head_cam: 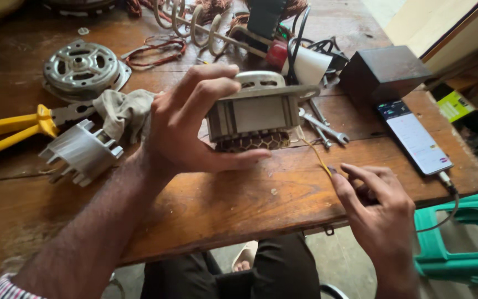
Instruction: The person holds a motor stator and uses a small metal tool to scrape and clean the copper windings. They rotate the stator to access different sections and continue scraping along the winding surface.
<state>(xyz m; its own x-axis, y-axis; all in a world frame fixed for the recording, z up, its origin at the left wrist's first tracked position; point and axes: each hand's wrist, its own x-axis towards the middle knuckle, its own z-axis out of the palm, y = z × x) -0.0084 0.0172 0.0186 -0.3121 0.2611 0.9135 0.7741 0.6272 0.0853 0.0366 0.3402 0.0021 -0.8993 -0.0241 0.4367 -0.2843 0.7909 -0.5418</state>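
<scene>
Wooden table (206,205): one motor stator (255,113) on it, my left hand (186,130) clamped around it; my right hand (380,207) pinches one yellow wire (317,156). One phone (416,138), yellow pliers (12,128), two wrenches (323,126) nearby.

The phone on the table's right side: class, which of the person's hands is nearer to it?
Right. The right hand pinches a yellow wire just left of and below the phone; the left hand grips the motor stator, farther left.

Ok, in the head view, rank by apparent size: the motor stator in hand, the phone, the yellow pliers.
1. Motor stator, largest, though nearest the camera.
2 and 3. Phone and yellow pliers: too alike to rank; the pliers run off frame.
</scene>
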